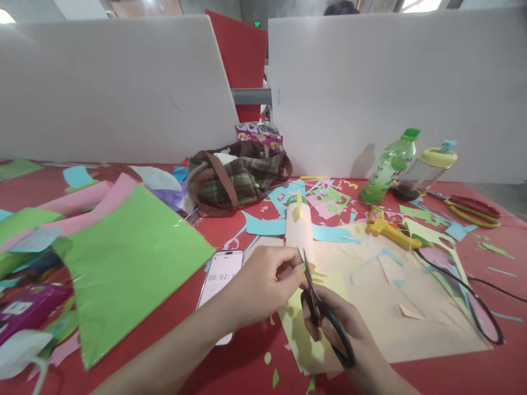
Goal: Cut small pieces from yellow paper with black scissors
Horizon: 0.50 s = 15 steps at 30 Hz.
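Note:
My right hand (pixel 354 321) grips black-handled scissors (pixel 340 336), their blades pointing up and slightly apart. My left hand (pixel 274 274) is closed in a pinch right beside the blade tips. Whatever its fingers hold is too small or hidden to name. Just beyond my hands lies a cream paper-wrapped cylinder (pixel 297 233) with a green end and an upright yellow paper piece (pixel 299 206). Blue paper strips (pixel 265 225) stick out from its sides. Below my hands is a pale yellow sheet (pixel 304 343). A phone (pixel 220 274) showing a timer lies partly under my left forearm.
Green sheets (pixel 135 263) cover the left side. A plaid bag (pixel 242 175) stands behind. To the right are a yellow glue gun (pixel 391 230), a green bottle (pixel 389 167), a clear cup (pixel 426 170) and red-handled scissors (pixel 473 204). Paper scraps litter the red table.

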### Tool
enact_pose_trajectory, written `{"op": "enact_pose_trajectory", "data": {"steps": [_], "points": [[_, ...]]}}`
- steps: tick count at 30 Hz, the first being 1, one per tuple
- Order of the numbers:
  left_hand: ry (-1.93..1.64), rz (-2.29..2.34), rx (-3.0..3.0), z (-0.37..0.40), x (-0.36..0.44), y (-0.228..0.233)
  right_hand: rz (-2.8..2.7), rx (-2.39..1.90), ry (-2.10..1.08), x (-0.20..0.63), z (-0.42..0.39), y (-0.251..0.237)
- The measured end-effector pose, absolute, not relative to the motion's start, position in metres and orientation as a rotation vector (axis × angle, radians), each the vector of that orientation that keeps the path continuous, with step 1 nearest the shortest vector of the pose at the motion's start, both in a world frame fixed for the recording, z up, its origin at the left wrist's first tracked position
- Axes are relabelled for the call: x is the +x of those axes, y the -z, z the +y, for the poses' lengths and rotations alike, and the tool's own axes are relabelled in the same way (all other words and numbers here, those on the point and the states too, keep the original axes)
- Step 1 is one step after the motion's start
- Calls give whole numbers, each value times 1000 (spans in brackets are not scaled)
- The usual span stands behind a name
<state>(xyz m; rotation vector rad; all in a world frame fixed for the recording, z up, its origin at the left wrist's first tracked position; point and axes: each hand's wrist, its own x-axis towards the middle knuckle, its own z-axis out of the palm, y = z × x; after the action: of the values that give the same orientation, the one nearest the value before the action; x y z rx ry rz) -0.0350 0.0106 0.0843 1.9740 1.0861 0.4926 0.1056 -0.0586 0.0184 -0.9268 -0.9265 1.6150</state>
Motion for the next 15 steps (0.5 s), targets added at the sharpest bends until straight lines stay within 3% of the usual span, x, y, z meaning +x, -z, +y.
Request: {"op": "enact_pose_trajectory", "data": {"steps": [15], "points": [[-361,1110,2081,16,-43,-96,-880,-1001,-1635,100,-55,-25]]}}
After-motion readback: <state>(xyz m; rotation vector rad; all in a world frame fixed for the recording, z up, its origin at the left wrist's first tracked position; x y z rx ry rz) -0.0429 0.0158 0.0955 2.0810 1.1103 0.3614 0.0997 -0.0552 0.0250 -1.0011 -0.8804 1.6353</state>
